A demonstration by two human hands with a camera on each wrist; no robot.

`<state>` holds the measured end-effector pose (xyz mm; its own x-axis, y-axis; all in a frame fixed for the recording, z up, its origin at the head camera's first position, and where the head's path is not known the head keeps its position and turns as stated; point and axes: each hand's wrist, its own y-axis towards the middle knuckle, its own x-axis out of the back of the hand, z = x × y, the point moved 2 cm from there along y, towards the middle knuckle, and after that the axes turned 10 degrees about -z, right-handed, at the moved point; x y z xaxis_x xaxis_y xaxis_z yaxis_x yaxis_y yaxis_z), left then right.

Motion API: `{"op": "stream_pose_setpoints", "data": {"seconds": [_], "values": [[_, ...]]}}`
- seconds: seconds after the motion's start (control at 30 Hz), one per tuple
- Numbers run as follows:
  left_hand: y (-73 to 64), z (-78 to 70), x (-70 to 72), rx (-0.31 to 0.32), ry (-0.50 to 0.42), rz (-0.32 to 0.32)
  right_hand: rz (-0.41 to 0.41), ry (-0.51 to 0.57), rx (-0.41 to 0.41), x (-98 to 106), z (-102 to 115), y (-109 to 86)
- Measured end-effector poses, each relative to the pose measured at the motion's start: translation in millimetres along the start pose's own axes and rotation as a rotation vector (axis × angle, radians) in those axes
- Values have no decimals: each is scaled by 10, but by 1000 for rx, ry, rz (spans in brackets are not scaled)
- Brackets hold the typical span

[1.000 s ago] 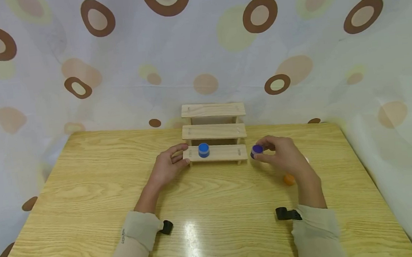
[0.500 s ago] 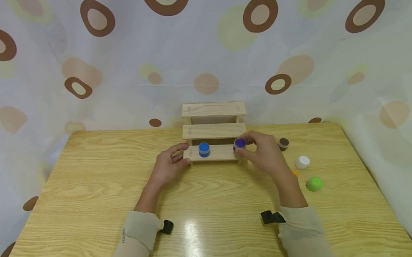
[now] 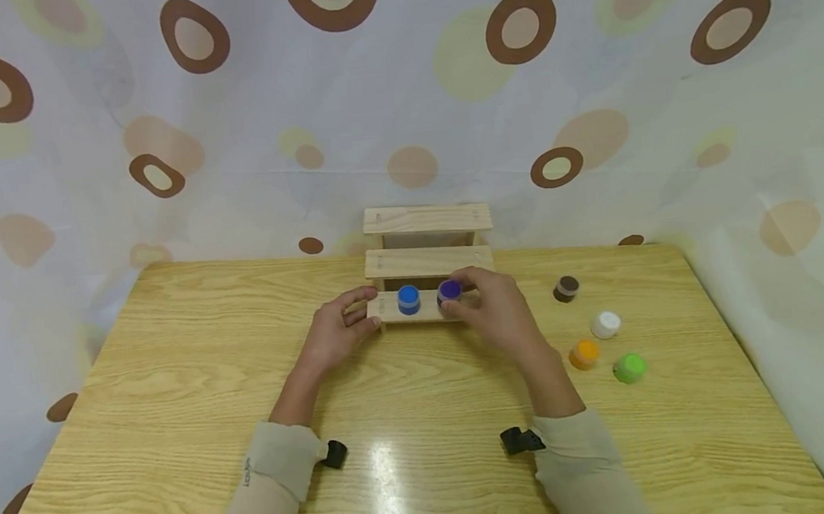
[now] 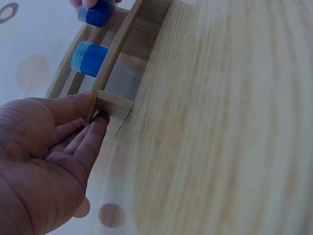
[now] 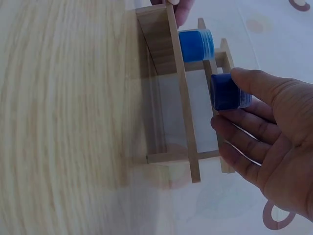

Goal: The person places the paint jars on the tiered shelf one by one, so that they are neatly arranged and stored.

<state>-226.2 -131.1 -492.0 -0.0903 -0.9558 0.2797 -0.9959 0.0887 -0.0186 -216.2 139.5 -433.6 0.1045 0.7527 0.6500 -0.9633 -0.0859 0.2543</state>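
Observation:
My left hand [image 3: 343, 330] grips the left end of a three-step wooden rack [image 3: 427, 261], thumb and fingers around the end of its lowest step. A small blue paint jar [image 3: 408, 300] stands upright on that step, left of its middle. In my right hand [image 3: 496, 308] a dark purple paint jar [image 3: 449, 291] is pinched between thumb and fingers, just right of the blue one. The right wrist view shows a gap between the purple jar [image 5: 226, 92] and the front board [image 5: 185, 98], so it hangs over the step.
To the right on the wooden table [image 3: 436, 489] stand more small jars: a dark brown one [image 3: 566, 288], a white one [image 3: 605, 325], an orange one [image 3: 584, 354] and a green one [image 3: 630, 367]. A patterned cloth [image 3: 256, 139] hangs behind the rack.
My right hand has carried the purple jar leftward from beside the rack to over the lowest step, uncovering the jars on the right. The left hand has stayed in place.

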Motion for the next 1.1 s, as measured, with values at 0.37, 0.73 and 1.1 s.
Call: {"op": "stream_pose_setpoints", "data": {"seconds": [0.37,0.73,1.1], "values": [[-2,8,-2,5,1,-8,-19,-87,53,-157,0,34],[3,-26,-10,-2,-3,-10,-1,-108,57,-211,-42,48],[7,6,-16,0,7,-14,20,-44,45,-217,-126,43]]}}
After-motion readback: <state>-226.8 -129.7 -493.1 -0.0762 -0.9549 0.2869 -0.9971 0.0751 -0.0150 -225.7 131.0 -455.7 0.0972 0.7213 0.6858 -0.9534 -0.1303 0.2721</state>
